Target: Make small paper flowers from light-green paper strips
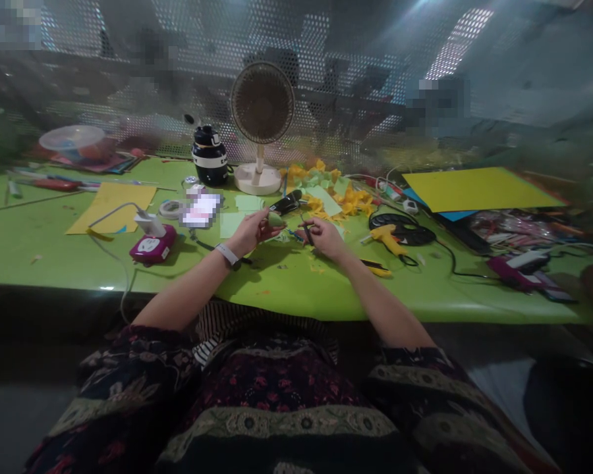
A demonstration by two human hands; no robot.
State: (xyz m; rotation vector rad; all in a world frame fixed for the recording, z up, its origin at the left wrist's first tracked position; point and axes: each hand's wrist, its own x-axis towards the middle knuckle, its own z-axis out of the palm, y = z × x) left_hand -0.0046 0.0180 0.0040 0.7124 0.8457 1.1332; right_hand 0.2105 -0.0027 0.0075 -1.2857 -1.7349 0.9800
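My left hand (pixel 253 236), with a band on its wrist, pinches a small piece of light green paper (pixel 275 218). Close by on the right, my right hand (pixel 325 238) is closed around what look like small dark-handled scissors (pixel 308 233); their blades point toward the green piece but are hard to make out. Small green paper scraps (pixel 282 236) lie beneath and between the hands. Just beyond my fingers rests a black elongated object (pixel 285 202). Behind it sits a pile of yellow-orange paper flowers (pixel 358 200) mixed with pale green paper (pixel 326 199).
A fan (pixel 257 179) and a dark flask (pixel 210 158) stand at the back. Right of my hands lie a yellow glue gun (pixel 389 238) and a yellow-handled cutter (pixel 375 268). A purple power socket (pixel 153 246) with a trailing cable is on the left. Yellow sheets (pixel 484 189) lie far right.
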